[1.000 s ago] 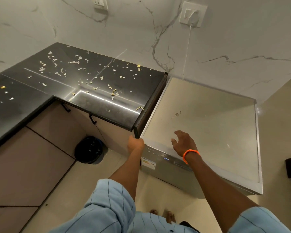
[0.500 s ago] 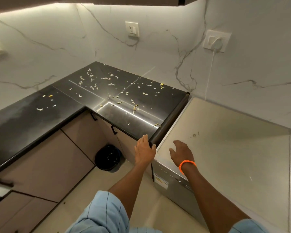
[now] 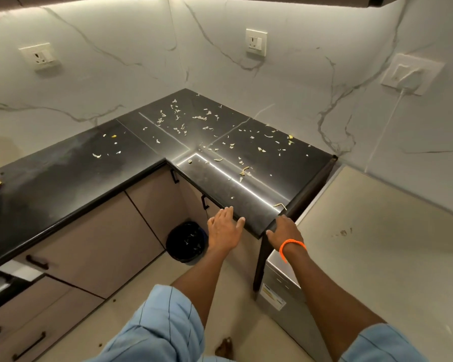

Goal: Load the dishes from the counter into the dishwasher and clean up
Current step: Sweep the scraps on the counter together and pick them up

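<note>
A black L-shaped counter (image 3: 63, 176) fills the middle of the head view, strewn with several pale food scraps (image 3: 194, 126). The dishwasher (image 3: 372, 236), steel-fronted with a beige top, stands to its right, its door closed. My left hand (image 3: 224, 229) lies flat against the counter's front edge, fingers spread and holding nothing. My right hand (image 3: 283, 232), with an orange band at the wrist, rests open on the counter's front right corner, next to the dishwasher. No dishes are visible on the counter.
A black bin (image 3: 186, 241) with a liner stands on the floor under the counter's inner corner. Beige cabinet doors (image 3: 97, 244) with dark handles run below the counter. A cable hangs from the wall socket (image 3: 411, 77) behind the dishwasher. A brown object shows at the far left edge.
My view has tilted up and left, showing more counter and wall. My right hand has moved off the dishwasher top to the counter's corner, and my left hand slid left along the counter's edge.
</note>
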The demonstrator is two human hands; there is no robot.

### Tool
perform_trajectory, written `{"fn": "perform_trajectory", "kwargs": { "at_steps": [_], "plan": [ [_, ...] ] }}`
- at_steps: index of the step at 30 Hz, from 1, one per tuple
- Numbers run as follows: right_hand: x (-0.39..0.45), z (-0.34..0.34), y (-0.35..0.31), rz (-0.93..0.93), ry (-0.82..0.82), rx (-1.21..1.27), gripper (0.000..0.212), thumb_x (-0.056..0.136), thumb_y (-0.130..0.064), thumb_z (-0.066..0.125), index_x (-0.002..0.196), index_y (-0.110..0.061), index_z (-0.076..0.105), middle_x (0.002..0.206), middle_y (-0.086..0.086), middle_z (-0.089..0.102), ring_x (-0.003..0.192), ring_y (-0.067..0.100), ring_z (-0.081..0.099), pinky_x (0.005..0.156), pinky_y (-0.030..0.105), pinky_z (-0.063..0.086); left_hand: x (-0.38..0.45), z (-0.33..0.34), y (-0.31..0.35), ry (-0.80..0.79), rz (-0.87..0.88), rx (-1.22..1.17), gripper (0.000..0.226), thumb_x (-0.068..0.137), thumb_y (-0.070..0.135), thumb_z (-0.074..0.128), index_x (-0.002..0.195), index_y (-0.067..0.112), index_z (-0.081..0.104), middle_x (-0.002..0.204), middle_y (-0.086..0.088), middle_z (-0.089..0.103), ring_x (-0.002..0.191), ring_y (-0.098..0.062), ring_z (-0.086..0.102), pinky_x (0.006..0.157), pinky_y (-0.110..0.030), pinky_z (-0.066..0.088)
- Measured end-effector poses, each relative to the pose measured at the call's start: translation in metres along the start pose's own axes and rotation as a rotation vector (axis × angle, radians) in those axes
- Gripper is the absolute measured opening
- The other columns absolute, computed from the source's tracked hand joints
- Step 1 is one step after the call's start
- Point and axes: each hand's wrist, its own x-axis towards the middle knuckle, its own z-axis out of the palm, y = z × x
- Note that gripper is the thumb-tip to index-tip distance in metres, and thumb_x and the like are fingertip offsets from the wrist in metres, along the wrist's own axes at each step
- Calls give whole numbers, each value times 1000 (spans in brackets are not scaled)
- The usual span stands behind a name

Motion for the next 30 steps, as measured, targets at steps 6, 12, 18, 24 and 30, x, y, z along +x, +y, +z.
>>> {"fn": "perform_trajectory", "kwargs": {
  "at_steps": [6, 12, 18, 24, 30],
  "plan": [
    [39, 24, -16, 92, 13, -60, 53, 85, -36, 68, 126, -4, 56, 135, 14, 52, 129, 31, 46, 104, 40, 44, 52, -20, -38, -43, 2, -11, 64, 102, 54, 39, 154, 17, 39, 158, -4, 41, 149, -20, 31, 120, -45, 23],
    [62, 56, -40, 182, 91, -79, 78, 91, -43, 61, 151, -5, 30, 163, 12, 16, 152, 28, 12, 118, 41, 30, 103, -28, -89, -43, -1, 45, 63, 103, 55, 39, 152, 16, 43, 156, -4, 45, 147, -20, 34, 120, -44, 26],
    [106, 68, -37, 337, 73, -50, 83, 99, -51, 42, 157, -3, 8, 165, 16, 5, 153, 30, 1, 125, 43, 10, 158, -8, -79, -106, 189, 84, 55, 102, 49, 48, 147, 17, 50, 151, -3, 51, 147, -20, 37, 118, -40, 28],
    [154, 92, -61, 206, 3, -48, 69, 104, -43, 31, 158, -5, 9, 166, 13, 3, 154, 27, -5, 125, 42, 0, 208, -2, -66, -180, 436, 205, 60, 101, 48, 47, 152, 17, 43, 159, -1, 42, 151, -15, 28, 121, -35, 24],
    [203, 93, -59, 5, 73, 97, 53, 103, -13, 36, 156, -9, 26, 164, 6, 17, 154, 20, 9, 125, 31, 4, 211, 21, -76, -315, 652, 284, 65, 103, 48, 37, 160, 20, 27, 168, 1, 21, 156, -13, 11, 124, -36, 21]
  ]
}}
